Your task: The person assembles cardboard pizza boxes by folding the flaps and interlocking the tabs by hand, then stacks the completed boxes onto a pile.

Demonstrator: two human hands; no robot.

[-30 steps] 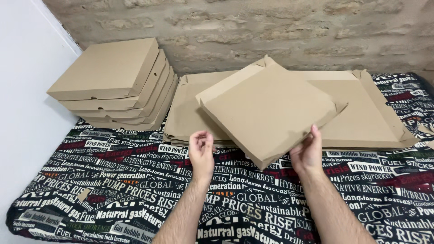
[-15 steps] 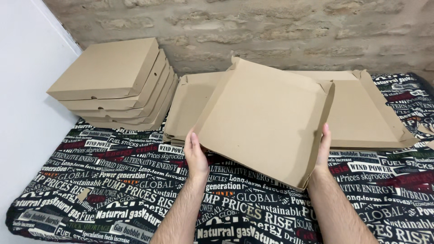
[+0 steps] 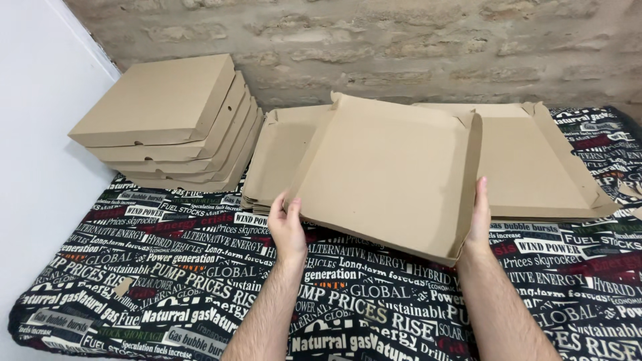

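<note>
Two hands (image 3: 287, 230) gripping tan half-folded box (image 3: 384, 174)

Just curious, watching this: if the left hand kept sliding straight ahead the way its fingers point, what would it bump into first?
The left hand already grips the near left edge of the tilted cardboard box. Going on, it would probably meet the flat unfolded cardboard sheets lying behind, though depth is hard to judge here.

— What do your hands look like right now?

— Both my bare forearms reach forward from the bottom edge. My left hand (image 3: 287, 230) is palm inward, fingers curled, thumb raised.

— And the other?

— My right hand (image 3: 479, 217) stands upright on its edge, fingers straight and pressed together, wrist slightly bent. They're well apart.
</note>
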